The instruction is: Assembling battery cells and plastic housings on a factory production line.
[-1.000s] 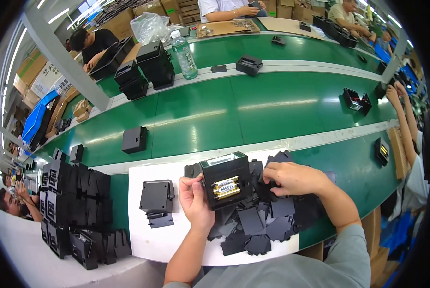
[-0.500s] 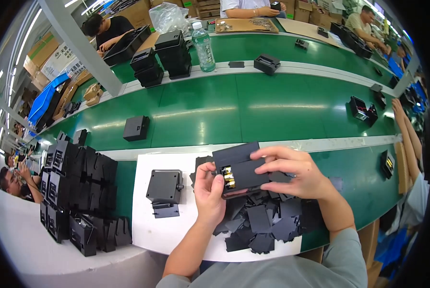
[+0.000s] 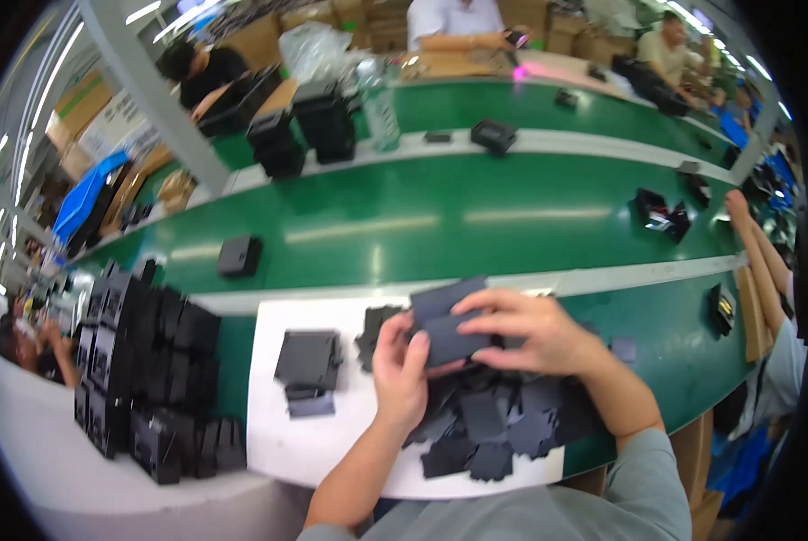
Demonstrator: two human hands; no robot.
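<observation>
In front of me, my left hand (image 3: pixel 400 374) grips the left end of a black plastic box (image 3: pixel 449 296), its thumb on top. From the right, my right hand (image 3: pixel 535 334) holds a flat dark panel (image 3: pixel 456 341) against the box's face with fingers and thumb. Motion blurs the box, and its underside is hidden. Beneath both hands lies a heap of loose black plates (image 3: pixel 490 419) on a white board (image 3: pixel 282 442). Left of my left hand sits another black box (image 3: pixel 307 359), with a small black piece (image 3: pixel 311 404) just below it.
Stacked black boxes (image 3: pixel 142 361) rise at the left. Beyond the white rail (image 3: pixel 332 299), a green belt (image 3: pixel 359 207) carries a black box (image 3: pixel 239 257) and an opened unit (image 3: pixel 661 215). A bottle (image 3: pixel 380 104) stands beside black stacks. A co-worker's arm (image 3: pixel 751 234) reaches in from the right.
The dark panel now covers the shiny metal contacts that showed beside my left thumb. My right hand has moved slightly left and down. Boxes on the belt appear shifted left.
</observation>
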